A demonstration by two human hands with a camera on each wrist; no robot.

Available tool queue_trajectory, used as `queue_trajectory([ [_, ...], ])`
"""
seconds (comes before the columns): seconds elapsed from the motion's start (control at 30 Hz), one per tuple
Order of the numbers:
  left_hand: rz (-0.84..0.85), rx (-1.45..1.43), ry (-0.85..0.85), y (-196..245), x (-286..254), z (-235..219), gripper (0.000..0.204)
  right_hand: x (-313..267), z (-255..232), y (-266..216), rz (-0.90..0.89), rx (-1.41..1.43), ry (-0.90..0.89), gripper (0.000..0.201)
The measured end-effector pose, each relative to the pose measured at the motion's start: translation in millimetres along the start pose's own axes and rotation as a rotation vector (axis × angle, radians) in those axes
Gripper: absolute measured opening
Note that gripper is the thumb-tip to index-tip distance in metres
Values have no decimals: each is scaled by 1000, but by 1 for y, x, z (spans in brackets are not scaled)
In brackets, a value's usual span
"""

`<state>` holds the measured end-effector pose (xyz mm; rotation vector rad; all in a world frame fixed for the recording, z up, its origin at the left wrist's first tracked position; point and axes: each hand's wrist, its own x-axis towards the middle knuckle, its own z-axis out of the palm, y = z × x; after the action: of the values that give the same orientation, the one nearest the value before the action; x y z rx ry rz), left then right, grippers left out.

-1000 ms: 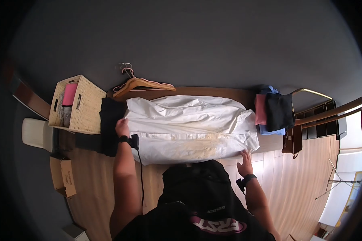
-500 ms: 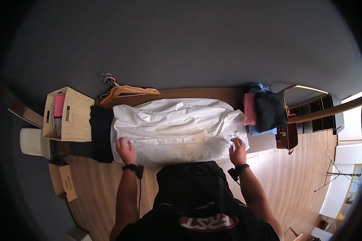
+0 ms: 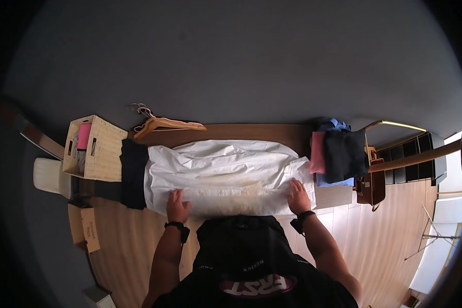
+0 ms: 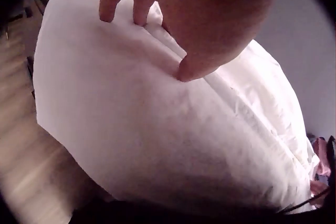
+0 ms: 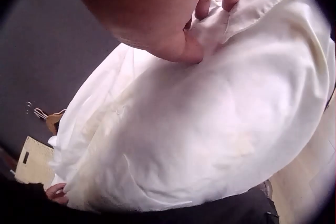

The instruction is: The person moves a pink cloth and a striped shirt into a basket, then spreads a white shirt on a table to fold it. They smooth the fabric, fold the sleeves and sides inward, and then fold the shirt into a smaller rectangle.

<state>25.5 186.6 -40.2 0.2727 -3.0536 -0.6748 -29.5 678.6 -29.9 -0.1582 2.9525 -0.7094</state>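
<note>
Low in the frame, the left hand (image 3: 178, 206) and right hand (image 3: 298, 197) lay open on the white shirt (image 3: 226, 172), gripping nothing, maybe to press both ends flat.

Dark grey wall (image 3: 231, 66) above light wood-plank floor (image 3: 123, 236), with brightness at the right edge.

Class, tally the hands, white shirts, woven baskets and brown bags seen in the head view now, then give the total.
Left hand and right hand: 2
White shirt: 1
Woven basket: 1
Brown bag: 1
Total: 5
</note>
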Motion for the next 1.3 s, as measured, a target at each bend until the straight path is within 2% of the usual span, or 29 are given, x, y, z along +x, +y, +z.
queue_trajectory([
  [0.37,-1,9,-52,3,4,-4,55,-2,-15,-10,17,-13,-15,53],
  [0.57,-65,-13,-70,7,16,-8,41,1,-25,-17,48,-29,-65,51],
  [0.67,-237,0,-30,-2,32,-3,33,5,-26,-21,75,-4,16,38],
  [0.7,-207,-2,154,-7,39,0,26,9,-25,-21,100,15,19,35],
  [0.73,-239,-70,219,-1,48,-6,25,13,-27,-26,121,35,21,31],
  [0.8,-305,-204,352,10,74,-21,23,26,-32,-43,82,37,135,22],
  [0.9,-161,-189,492,19,119,-37,21,60,-39,-69,-34,116,234,19],
  [1.0,-17,-131,503,31,161,-45,17,89,-38,-84,-152,128,128,33],
  [1.03,21,-134,454,35,173,-45,17,96,-31,-82,-180,112,98,40],
  [1.13,89,-63,230,44,201,-43,19,108,-2,-63,-128,53,9,44],
  [1.2,11,10,-8,47,212,-38,22,105,23,-46,-143,93,24,51],
  [1.3,29,247,-123,50,218,-32,33,99,31,-44,-104,80,25,58],
])
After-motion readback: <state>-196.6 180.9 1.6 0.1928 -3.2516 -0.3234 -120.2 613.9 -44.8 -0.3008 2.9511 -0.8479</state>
